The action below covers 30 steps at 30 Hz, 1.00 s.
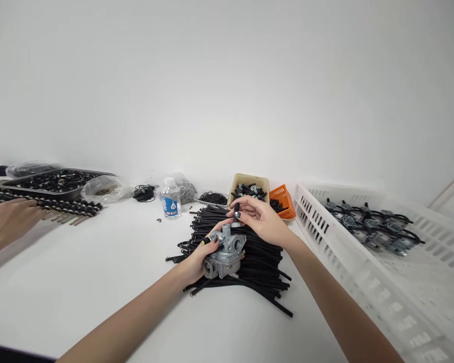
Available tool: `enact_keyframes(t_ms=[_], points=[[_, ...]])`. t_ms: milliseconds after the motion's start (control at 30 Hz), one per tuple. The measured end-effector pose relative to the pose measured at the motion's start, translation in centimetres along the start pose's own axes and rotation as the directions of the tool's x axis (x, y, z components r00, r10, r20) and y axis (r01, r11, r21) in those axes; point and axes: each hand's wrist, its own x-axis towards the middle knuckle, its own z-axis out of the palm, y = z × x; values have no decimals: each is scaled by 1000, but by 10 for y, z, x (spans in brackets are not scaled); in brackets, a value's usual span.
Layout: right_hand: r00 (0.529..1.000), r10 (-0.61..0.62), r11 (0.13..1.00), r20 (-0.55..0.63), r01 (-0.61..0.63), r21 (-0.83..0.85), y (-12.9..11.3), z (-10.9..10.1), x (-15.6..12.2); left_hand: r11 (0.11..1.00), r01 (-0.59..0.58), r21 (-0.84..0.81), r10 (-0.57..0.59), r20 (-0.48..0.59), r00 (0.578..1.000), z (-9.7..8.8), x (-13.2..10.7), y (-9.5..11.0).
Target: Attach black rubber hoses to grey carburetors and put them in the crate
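In the head view, a grey metal carburetor (224,258) is gripped by my left hand (195,261), fingers around its left side and top. Just above its upright neck, my right hand (267,222) pinches a small cap with a black rubber top (236,214) between thumb and fingers. Whether the cap touches the neck I cannot tell. Beneath both hands spreads a pile of black rubber hoses (265,264). Right behind my right hand stand a cream bin (241,177) with similar caps and an orange basket (292,204) with small black parts.
On the right is a white slotted crate (338,254) holding several carburetors (374,227) with hoses. A clear bottle (171,199) stands left of the hoses. At far left, another person's hand (13,222) is over a row of brass-coloured parts (73,214), near a dark tray (77,193).
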Motion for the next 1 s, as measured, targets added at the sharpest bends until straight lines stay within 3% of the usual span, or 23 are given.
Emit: enact_keyframes(t_ms=[133, 300, 433, 733, 1000], points=[[999, -6, 1000, -53, 8, 22, 0, 5, -1, 999, 40, -19, -40, 27, 999, -3, 2, -2], [988, 40, 989, 149, -60, 133, 1, 9, -3, 999, 40, -24, -40, -14, 999, -5, 1, -4], [972, 59, 975, 227, -105, 197, 2, 5, -5, 999, 25, -45, -24, 9, 1000, -1, 1, -1], [991, 53, 947, 119, -88, 310, 16, 9, -2, 991, 47, -126, -54, -56, 997, 4, 0, 2], [982, 45, 976, 184, -82, 201, 12, 8, -2, 995, 33, -96, -39, -59, 997, 4, 0, 3]])
